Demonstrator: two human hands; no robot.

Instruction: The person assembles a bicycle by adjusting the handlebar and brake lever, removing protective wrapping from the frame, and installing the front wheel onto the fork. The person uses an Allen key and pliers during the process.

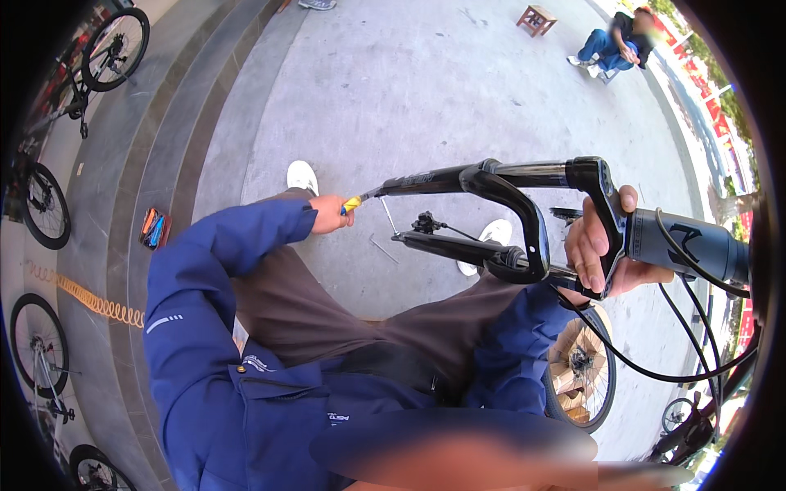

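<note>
A black bicycle suspension fork (535, 225) lies sideways in front of me, its two legs pointing left. My left hand (329, 214) is closed round a tool with a yellow and blue handle (351, 204). The tool's dark end meets the tip of the farther fork leg; its exact kind I cannot tell. From there a thin silver rod (388, 215) runs toward the nearer leg's tip. A brake caliper (426, 222) sits by that nearer leg. Around the fork crown (604, 221), beside the grey frame tube (684, 243), my right hand (591, 245) is closed.
An L-shaped hex key (383, 250) lies on the floor between my shoes. A red tray of tools (154, 228) and a coiled orange hose (98, 303) are at left near the steps. A loose wheel (602, 401) stands lower right. A person (620, 45) sits far right near a stool (536, 20).
</note>
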